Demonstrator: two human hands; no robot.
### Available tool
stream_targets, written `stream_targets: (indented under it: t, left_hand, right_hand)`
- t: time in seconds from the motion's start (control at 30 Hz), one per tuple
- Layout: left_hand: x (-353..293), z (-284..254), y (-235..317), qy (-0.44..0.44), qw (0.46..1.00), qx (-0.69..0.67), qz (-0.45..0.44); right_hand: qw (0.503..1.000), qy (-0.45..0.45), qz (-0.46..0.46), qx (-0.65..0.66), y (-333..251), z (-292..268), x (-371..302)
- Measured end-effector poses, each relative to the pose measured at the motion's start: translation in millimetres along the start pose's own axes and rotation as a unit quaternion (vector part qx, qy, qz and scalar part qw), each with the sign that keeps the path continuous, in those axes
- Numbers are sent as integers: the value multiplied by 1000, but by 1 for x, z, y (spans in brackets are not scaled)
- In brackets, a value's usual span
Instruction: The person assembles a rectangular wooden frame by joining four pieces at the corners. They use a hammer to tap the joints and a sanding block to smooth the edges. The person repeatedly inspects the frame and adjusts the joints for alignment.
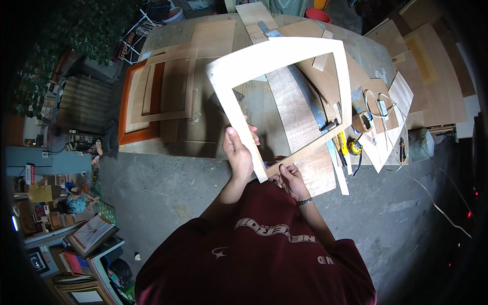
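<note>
I hold up a pale wooden frame (274, 58) with a large open middle, tilted above the near edge of the worktable. My left hand (239, 152) grips its left side, thumb on the front face and fingertips showing through the opening. At the lower corner, my right hand (291, 183) pinches the bottom rail, its thumb on the front; the other fingers are partly hidden. Beneath the frame lie a long pale board (285, 104) and other thin wood sheets. The bottom rail hides part of a dark metal tool (330, 125) on the table.
At the table's left rests an orange-brown frame (123, 114) with a thin plywood frame (189, 96) over it. A yellow-handled tool (342, 143), a tape measure (355, 148) and a white power strip (383, 110) with its cable lie on the right. Large plywood sheets (437, 76) stand beyond.
</note>
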State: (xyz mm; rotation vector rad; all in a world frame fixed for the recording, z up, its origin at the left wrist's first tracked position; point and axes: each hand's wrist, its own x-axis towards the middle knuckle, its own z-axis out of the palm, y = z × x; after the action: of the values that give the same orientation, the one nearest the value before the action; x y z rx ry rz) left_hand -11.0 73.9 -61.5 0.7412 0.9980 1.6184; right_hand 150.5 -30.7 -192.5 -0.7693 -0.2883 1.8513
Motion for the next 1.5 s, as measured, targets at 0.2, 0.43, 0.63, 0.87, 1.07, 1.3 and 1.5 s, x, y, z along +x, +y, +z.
stream_targets:
  t: [0.2, 0.43, 0.63, 0.87, 1.07, 1.3, 1.5]
  left_hand:
    - [-8, 12, -9, -76, 997, -18, -26]
    - [-11, 14, -4, -159, 987, 29, -22]
    - [-16, 18, -5, -190, 981, 42, -1]
    - [-18, 15, -8, -202, 978, 46, 12]
    - [-21, 15, -2, -203, 978, 36, 27]
    - [-24, 16, 2, -223, 973, 28, 50]
    - [-26, 20, 6, -231, 968, 65, 74]
  right_hand:
    - [999, 6, -50, 9, -15, -3, -15]
    - [996, 9, -86, -4, -25, -4, -27]
    - [994, 23, -106, -21, -23, -14, -28]
    - [994, 31, -106, -27, -21, -17, -28]
    - [994, 15, -106, -20, -24, -10, -26]
    - [995, 12, -101, -11, -26, -4, -23]
    - [994, 20, -108, -8, -16, -17, -18]
